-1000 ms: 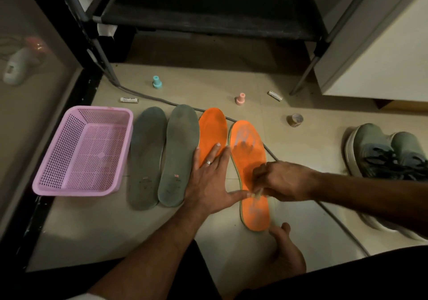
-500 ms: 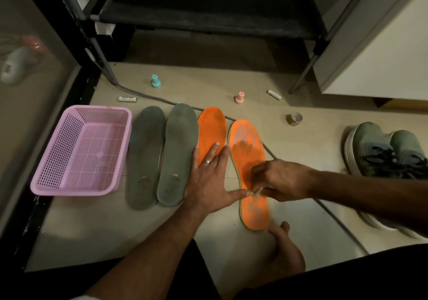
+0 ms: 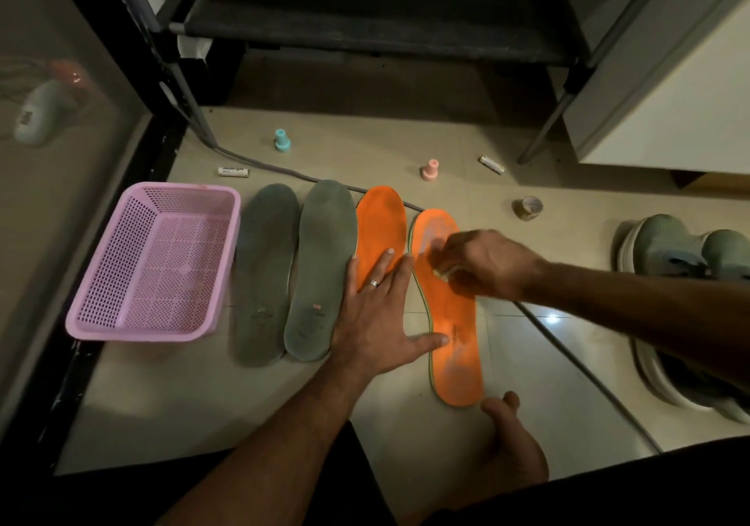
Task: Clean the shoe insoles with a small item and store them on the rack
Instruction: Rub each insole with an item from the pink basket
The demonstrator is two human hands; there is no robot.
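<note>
With my left hand [image 3: 375, 306] flat, pinning both orange insoles, my right hand [image 3: 485, 263] pinches a small pale wiper [image 3: 440, 273]; hard strokes could skid the right orange insole [image 3: 450, 322] from under my thumb

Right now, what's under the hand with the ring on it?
The left hand lies flat on the left orange insole, covering its heel end. Its thumb reaches the right orange insole. Whether floor tile is under the palm cannot be seen.
</note>
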